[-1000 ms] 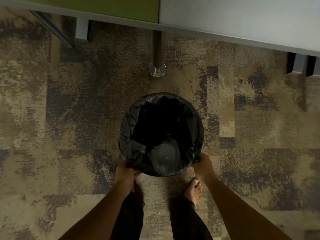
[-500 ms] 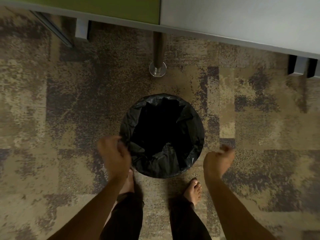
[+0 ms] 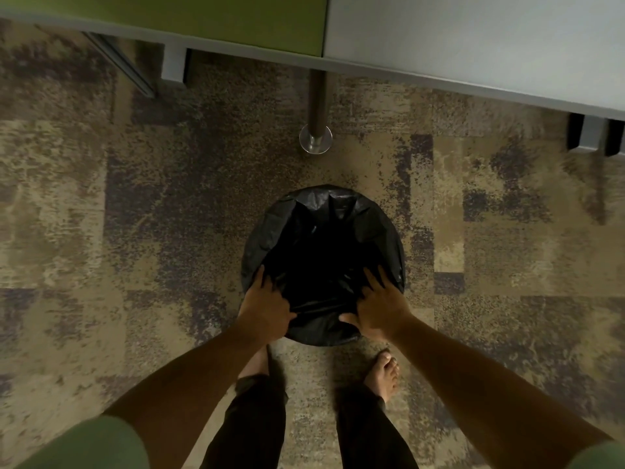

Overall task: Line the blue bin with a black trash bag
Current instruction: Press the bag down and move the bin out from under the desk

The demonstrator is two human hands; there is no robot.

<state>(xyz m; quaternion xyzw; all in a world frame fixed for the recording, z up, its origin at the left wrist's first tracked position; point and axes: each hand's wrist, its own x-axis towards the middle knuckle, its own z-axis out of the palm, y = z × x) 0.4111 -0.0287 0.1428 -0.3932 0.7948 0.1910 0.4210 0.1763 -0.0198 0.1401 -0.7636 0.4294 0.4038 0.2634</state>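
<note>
Hands lie flat, the left hand and right hand gripping nothing, on the black trash bag at lower centre; pressing evenly should seat it.

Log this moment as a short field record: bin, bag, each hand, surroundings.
bin: round, on patterned carpet, its walls hidden by the bag
black trash bag: draped over the whole rim, sagging inside
left hand: flat, fingers spread on the near rim
right hand: flat, fingers spread on the near rim
surroundings: metal desk leg beyond the bin
</note>
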